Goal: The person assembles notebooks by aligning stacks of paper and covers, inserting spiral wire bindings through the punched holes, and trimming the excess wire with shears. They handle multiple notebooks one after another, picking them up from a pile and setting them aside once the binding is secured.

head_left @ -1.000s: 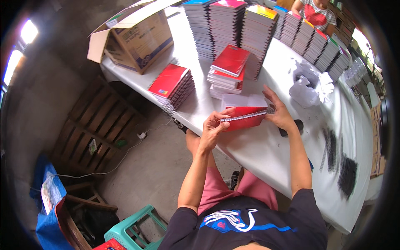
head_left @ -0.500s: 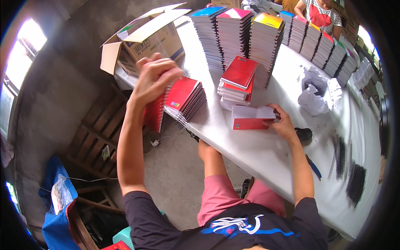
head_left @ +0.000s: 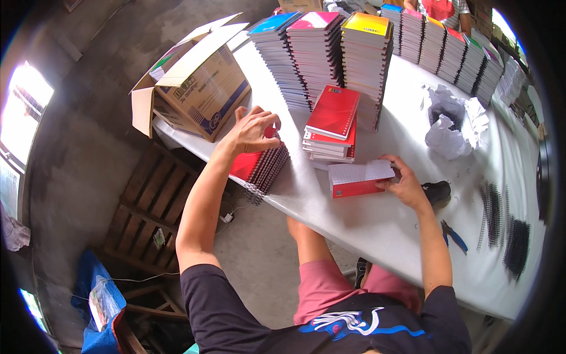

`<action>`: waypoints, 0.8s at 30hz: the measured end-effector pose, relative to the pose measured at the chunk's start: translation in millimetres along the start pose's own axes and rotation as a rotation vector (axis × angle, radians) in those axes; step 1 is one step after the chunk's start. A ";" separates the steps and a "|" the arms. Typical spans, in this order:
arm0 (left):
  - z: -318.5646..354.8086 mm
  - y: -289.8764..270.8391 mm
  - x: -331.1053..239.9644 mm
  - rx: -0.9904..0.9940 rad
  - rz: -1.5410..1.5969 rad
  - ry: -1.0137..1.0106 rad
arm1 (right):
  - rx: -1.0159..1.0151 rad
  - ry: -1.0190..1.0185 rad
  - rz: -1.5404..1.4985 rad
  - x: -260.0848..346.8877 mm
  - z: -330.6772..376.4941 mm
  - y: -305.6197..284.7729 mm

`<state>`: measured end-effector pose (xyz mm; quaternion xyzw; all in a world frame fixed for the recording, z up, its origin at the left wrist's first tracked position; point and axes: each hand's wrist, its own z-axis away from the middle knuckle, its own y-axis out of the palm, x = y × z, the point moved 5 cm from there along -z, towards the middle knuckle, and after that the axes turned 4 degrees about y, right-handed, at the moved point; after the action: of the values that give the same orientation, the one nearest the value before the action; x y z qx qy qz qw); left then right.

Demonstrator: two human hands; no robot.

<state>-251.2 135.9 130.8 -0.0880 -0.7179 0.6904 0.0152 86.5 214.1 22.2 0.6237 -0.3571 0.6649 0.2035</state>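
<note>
My left hand (head_left: pixel 254 133) is over a stack of red spiral notebooks (head_left: pixel 246 166) at the table's left edge, fingers curved and apart; part of the top cover is hidden under it. My right hand (head_left: pixel 402 182) grips the right end of a red-covered notebook (head_left: pixel 357 189), its white inner pages facing up at the back. Just behind it, a small uneven pile of red notebooks (head_left: pixel 333 112) lies on the table; the top one has a row of punched holes along an edge and no coil.
Tall notebook stacks (head_left: pixel 365 71) and an open cardboard box (head_left: pixel 203 94) stand at the back. On the right lie crumpled white paper (head_left: pixel 448 133), a black object (head_left: pixel 436 193), blue-handled pliers (head_left: pixel 455 238) and black binding coils (head_left: pixel 516 248). Another person (head_left: pixel 442 9) is at the far side.
The red spiral notebook that hung by my left hand is now down on the stack, and that hand has moved right. My right hand keeps its hold; its notebook sits slightly lower in view.
</note>
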 end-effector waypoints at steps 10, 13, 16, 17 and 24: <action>59.9 16.6 20.3 -0.115 0.177 -0.544 | -0.012 -0.009 0.037 0.8 1.9 1.6; 62.8 16.6 16.0 -0.160 0.199 -0.594 | -0.025 -0.066 0.047 -2.1 1.4 1.2; 58.9 18.1 16.9 -0.231 0.173 -0.526 | -0.089 -0.165 0.095 -4.8 0.0 4.7; 56.9 19.6 17.1 -0.218 0.173 -0.548 | -0.121 -0.200 0.117 -4.0 0.6 6.5; 57.3 21.6 16.1 -0.269 0.166 -0.682 | 0.040 -0.137 -0.157 -3.9 3.8 -3.6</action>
<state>-273.0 82.3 105.1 0.0880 -0.7563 0.5786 -0.2924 92.2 214.4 19.0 0.6978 -0.3070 0.6095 0.2174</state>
